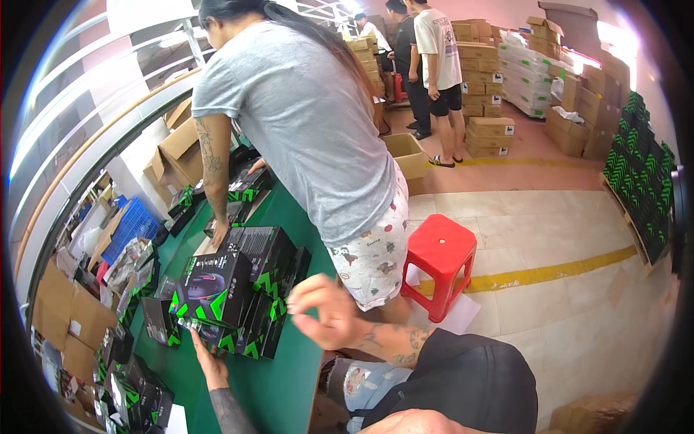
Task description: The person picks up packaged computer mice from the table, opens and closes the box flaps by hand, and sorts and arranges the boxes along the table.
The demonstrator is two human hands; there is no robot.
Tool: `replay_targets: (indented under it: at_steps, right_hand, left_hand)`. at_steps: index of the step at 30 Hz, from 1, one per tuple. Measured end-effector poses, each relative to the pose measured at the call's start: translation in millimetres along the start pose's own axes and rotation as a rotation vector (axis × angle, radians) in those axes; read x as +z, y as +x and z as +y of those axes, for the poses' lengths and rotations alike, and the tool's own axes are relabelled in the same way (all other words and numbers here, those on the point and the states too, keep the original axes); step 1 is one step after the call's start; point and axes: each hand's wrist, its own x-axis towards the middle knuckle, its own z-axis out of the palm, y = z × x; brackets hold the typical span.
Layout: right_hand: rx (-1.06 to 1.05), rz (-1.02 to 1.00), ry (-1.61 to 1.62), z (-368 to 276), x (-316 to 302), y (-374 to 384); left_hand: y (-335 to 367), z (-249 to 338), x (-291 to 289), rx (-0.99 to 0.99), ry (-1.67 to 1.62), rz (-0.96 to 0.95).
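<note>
A black box with green arrow marks and a computer mouse pictured on it [212, 287] lies tilted on top of a stack of similar black boxes [264, 249] on the green table. My left hand [208, 359] reaches to the near lower edge of the stack, fingers stretched out and touching the boxes; part of it is hidden there. To the right of the stack, my right hand [324, 312] is raised with its fingers curled toward the thumb. Whether something small is pinched in it, I cannot make out.
A co-worker in a grey shirt [289, 108] leans over the green table [282, 394] just ahead. A red stool [441, 249] stands at right. More black boxes [141, 390] lie at left, near a blue crate [134, 228]. Stacked cartons [481, 87] and several people are farther back.
</note>
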Motion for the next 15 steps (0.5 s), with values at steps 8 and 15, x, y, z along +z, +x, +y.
replay_targets:
  at_steps: [8,15]
  right_hand:
    - [-0.875,0.292,0.501,-126.8,-29.7,135.5]
    - [-0.66,0.08,0.665,-130.6,-19.0,136.2]
  left_hand:
    - [-19.3,12.4,6.7,0.046,0.131,0.068]
    - [-39.8,10.0,4.5,0.121,0.163,0.167]
